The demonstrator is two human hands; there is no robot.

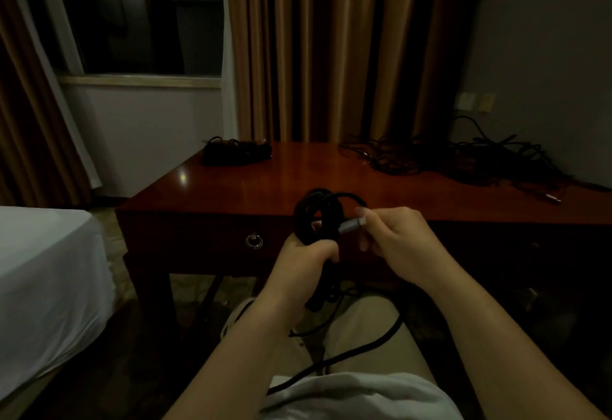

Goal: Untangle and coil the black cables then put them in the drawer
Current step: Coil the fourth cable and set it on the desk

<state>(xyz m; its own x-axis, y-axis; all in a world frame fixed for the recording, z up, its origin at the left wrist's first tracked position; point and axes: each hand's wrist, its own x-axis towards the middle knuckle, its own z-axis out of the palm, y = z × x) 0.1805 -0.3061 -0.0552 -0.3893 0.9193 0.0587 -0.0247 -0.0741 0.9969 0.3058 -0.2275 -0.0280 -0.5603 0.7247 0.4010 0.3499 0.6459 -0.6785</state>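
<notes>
Left hand (pixel 306 255) clamped around a coil of black cable (pixel 319 212), loops standing up above the fist, loose tail hanging below it and trailing across the lap (pixel 361 350) toward the bottom of the view. Right hand (pixel 394 237) just beside the coil on its right, fingertips pinched on the cable's silver plug (pixel 352 222), plug tip pointing into the loops. Beyond both hands, a dark red wooden counter (pixel 298 181) with a closed drawer front directly behind the left hand, ring pull (pixel 254 241) to that hand's left. Far past the left hand, on the counter's back left corner, a small bundle of black cables (pixel 236 152). Far past the right hand, a wide tangled heap of black cables (pixel 457 158) spread over the back right of the counter. Well left of the left hand, a white bed (pixel 49 274). Behind the counter, brown curtains (pixel 331 48) and a dark window (pixel 139 15).
</notes>
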